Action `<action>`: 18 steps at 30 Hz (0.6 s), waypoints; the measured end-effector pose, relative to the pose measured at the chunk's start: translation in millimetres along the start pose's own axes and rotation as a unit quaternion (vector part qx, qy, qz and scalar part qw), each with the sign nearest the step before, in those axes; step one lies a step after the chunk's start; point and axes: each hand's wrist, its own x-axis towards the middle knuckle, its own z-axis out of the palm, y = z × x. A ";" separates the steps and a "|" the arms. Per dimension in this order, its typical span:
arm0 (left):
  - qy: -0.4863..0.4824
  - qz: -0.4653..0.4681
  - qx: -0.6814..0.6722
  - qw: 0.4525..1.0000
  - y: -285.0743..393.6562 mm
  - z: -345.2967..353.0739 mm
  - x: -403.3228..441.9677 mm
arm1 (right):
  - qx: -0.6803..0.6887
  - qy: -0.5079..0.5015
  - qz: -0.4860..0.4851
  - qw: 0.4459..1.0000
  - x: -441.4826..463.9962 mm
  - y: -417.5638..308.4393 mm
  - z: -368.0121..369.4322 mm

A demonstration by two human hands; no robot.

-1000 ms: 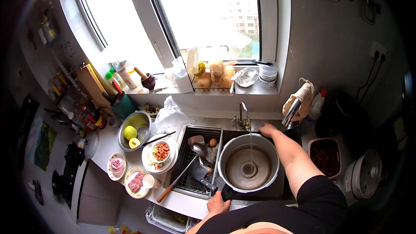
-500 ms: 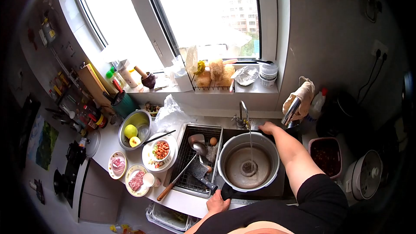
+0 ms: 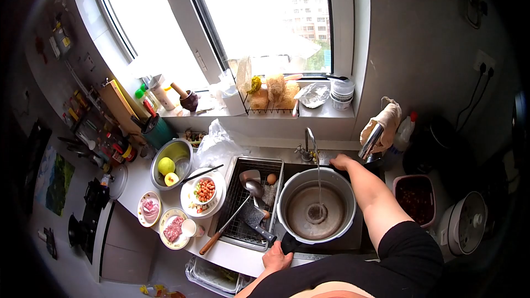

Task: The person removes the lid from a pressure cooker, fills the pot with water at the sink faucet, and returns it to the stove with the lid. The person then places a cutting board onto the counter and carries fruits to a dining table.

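A large metal pot (image 3: 345,226) stands in the sink, and water from the tap (image 3: 312,140) runs into it. Brownish water covers its bottom. My left hand (image 3: 277,257) is at the counter's front edge, beside the pot's black handle (image 3: 289,243); its fingers are bent, and the contact with the handle is not clear. My right hand (image 3: 341,162) rests at the back rim of the sink, right of the tap, with its fingertips partly hidden. Left of the pot, a drying rack (image 3: 234,234) holds a cleaver (image 3: 254,216), a ladle (image 3: 254,189), a spatula and an egg (image 3: 271,179).
Left on the counter are plates of meat (image 3: 174,230), a bowl of chopped food (image 3: 205,190) and a metal bowl (image 3: 186,149) with fruit. A pink-rimmed basin (image 3: 414,223) and a rice cooker (image 3: 468,222) stand right. A cloth (image 3: 385,124) hangs behind the sink.
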 end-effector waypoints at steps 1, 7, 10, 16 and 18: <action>0.000 0.000 0.000 1.000 -0.1 0.3 -0.1 | -0.002 -0.003 0.000 1.000 0.6 0.0 0.1; 0.007 0.002 -0.007 1.000 0.1 0.4 -0.9 | 0.002 0.004 0.004 1.000 -2.5 -1.5 -1.0; 0.019 0.002 -0.021 1.000 -1.7 1.1 -0.7 | -0.006 -0.001 -0.005 1.000 -1.4 -1.8 -1.1; 0.010 0.009 -0.010 1.000 1.0 -1.5 -1.1 | -0.001 0.016 -0.005 1.000 -11.3 -5.2 -4.0; 0.010 0.009 -0.002 1.000 1.7 -2.5 -1.1 | -0.002 0.010 -0.017 1.000 -8.0 -3.2 -3.4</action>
